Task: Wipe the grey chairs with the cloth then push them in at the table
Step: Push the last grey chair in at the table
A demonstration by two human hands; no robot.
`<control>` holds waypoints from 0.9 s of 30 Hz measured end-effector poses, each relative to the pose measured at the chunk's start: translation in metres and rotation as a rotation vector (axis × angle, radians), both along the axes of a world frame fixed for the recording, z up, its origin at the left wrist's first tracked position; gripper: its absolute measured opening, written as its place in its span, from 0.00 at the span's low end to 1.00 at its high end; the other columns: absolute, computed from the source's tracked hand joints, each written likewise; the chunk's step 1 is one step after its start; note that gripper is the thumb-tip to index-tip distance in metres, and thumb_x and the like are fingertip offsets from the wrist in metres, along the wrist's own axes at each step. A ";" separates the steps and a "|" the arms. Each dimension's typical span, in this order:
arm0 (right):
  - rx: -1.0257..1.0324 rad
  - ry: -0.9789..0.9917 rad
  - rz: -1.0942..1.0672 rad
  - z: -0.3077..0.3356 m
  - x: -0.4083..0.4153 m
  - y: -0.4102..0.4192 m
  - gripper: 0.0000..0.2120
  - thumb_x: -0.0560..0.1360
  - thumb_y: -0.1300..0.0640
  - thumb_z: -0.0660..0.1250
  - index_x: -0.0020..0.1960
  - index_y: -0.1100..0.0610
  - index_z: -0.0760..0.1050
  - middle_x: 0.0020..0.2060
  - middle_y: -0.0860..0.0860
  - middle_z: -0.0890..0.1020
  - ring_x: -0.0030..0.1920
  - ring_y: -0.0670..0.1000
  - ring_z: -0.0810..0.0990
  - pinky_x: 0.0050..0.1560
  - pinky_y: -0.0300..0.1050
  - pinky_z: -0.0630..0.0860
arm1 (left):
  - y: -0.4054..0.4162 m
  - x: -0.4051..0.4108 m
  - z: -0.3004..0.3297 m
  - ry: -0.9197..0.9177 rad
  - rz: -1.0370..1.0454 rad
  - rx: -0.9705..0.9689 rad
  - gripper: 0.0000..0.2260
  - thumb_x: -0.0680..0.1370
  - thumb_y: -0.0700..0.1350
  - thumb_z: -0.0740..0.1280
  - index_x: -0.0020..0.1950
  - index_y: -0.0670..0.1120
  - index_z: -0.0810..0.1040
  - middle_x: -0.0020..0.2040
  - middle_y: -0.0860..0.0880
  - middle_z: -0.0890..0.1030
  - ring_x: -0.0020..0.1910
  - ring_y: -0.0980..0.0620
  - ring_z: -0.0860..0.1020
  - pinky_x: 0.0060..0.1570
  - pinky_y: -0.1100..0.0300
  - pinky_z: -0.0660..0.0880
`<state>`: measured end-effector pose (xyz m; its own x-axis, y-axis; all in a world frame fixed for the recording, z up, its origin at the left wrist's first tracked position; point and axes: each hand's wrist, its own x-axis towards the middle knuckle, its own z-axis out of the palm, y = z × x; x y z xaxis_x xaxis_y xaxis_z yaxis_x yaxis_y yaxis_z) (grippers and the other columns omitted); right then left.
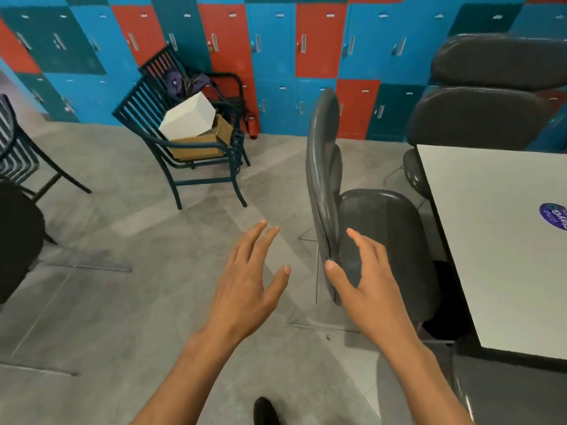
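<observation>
Grey chair (377,228) stands just beside the white desk (497,240), its smooth seat facing the desk and its thin curved back turned away. Both hands hold nothing. The left hand (245,289) hangs over the floor near the chair's back, fingers spread straight. The right hand (365,286) reaches over the seat edge, fingers loose and apart. More grey chairs (478,118) sit beyond the desk by the bright lockers (276,41).

**One head camera, looking forward and down**

A single wide-angle camera is looking down from head height, close over both hands. Beyond the fingertips it is facing a wall of red, blue and teal lockers (276,47); right of the hands, a white square table (503,240) is showing.
</observation>
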<state>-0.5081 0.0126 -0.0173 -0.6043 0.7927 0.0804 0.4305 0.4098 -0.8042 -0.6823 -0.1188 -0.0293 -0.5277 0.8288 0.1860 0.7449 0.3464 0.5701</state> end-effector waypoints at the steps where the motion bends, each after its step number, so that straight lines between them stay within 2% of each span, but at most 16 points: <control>1: 0.003 0.004 -0.017 0.001 -0.013 0.001 0.31 0.80 0.42 0.66 0.79 0.43 0.59 0.74 0.40 0.61 0.72 0.42 0.65 0.67 0.42 0.66 | 0.005 -0.016 0.002 0.007 -0.022 -0.003 0.31 0.82 0.58 0.64 0.82 0.59 0.56 0.83 0.60 0.51 0.81 0.56 0.54 0.77 0.54 0.60; 5: 0.018 0.005 -0.091 0.003 -0.051 0.007 0.31 0.79 0.43 0.66 0.79 0.46 0.60 0.73 0.42 0.63 0.72 0.43 0.66 0.71 0.47 0.68 | 0.029 -0.064 0.005 0.016 -0.098 -0.008 0.31 0.82 0.57 0.65 0.82 0.59 0.56 0.83 0.60 0.52 0.81 0.56 0.54 0.75 0.58 0.57; 10: 0.043 -0.007 -0.169 0.005 -0.089 0.032 0.32 0.78 0.43 0.66 0.78 0.45 0.60 0.73 0.42 0.63 0.72 0.46 0.67 0.71 0.53 0.70 | 0.074 -0.111 0.000 0.019 -0.187 0.002 0.31 0.82 0.57 0.65 0.82 0.60 0.56 0.83 0.60 0.52 0.81 0.56 0.54 0.76 0.57 0.55; 15: 0.040 -0.016 -0.223 0.002 -0.135 0.068 0.32 0.79 0.41 0.66 0.79 0.43 0.58 0.74 0.40 0.61 0.73 0.45 0.65 0.71 0.52 0.71 | 0.124 -0.157 -0.006 0.034 -0.265 0.023 0.30 0.82 0.58 0.64 0.82 0.58 0.57 0.83 0.60 0.53 0.80 0.60 0.54 0.74 0.59 0.55; 19: 0.013 -0.025 -0.217 0.002 -0.180 0.108 0.32 0.79 0.40 0.65 0.79 0.42 0.56 0.74 0.39 0.59 0.74 0.44 0.64 0.70 0.47 0.69 | 0.172 -0.204 -0.004 0.028 -0.305 0.008 0.30 0.82 0.59 0.63 0.82 0.60 0.56 0.83 0.60 0.52 0.78 0.64 0.51 0.74 0.59 0.55; 24: -0.041 -0.072 -0.257 0.005 -0.224 0.158 0.34 0.78 0.39 0.64 0.80 0.43 0.55 0.75 0.40 0.58 0.74 0.45 0.64 0.70 0.44 0.68 | 0.238 -0.258 0.005 0.030 -0.378 -0.019 0.30 0.82 0.59 0.64 0.82 0.59 0.56 0.83 0.59 0.52 0.81 0.57 0.54 0.75 0.57 0.57; 27: -0.046 -0.127 -0.278 0.008 -0.245 0.186 0.36 0.78 0.39 0.65 0.81 0.45 0.54 0.75 0.42 0.58 0.73 0.47 0.65 0.71 0.50 0.70 | 0.280 -0.281 0.009 0.024 -0.408 -0.008 0.30 0.82 0.58 0.65 0.82 0.58 0.58 0.83 0.58 0.53 0.81 0.56 0.55 0.75 0.57 0.57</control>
<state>-0.7529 0.1989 -0.0094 -0.3667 0.9301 -0.0219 0.6193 0.2265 -0.7518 -0.9636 0.1607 -0.0205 -0.1506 0.9708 0.1868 0.8355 0.0240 0.5490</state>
